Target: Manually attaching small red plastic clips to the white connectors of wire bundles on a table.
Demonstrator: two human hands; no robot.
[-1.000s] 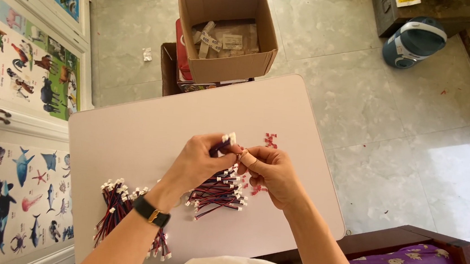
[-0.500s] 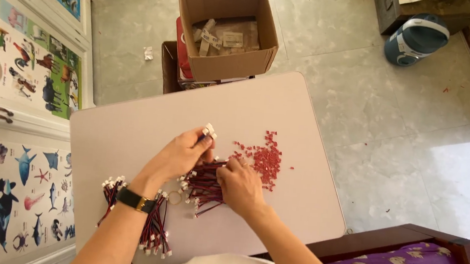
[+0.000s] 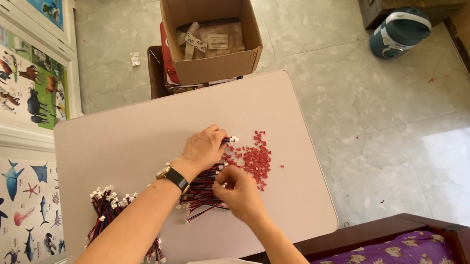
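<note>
A pale desk (image 3: 132,140) fills the middle of the view, standing on a marbled stone floor (image 3: 415,142). Beyond its far edge sits an open cardboard box (image 3: 206,67) with folded paper pieces inside. At the near left of the desk lies a bundle of red-and-black wire leads with white connectors (image 3: 109,211), well apart from the hands. A second, smaller pile of the same wire leads (image 3: 202,194) lies beneath the two hands, and just to its right spreads a scatter of small red plastic pieces (image 3: 255,159). The left hand (image 3: 205,149), with a wristwatch (image 3: 172,176) on its wrist, is closed on a few wire leads, whose white connector ends (image 3: 232,140) poke out past the fingers. The right hand (image 3: 239,193) is curled with fingertips pinched together at the edge of the red pieces; what it pinches cannot be made out.
</note>
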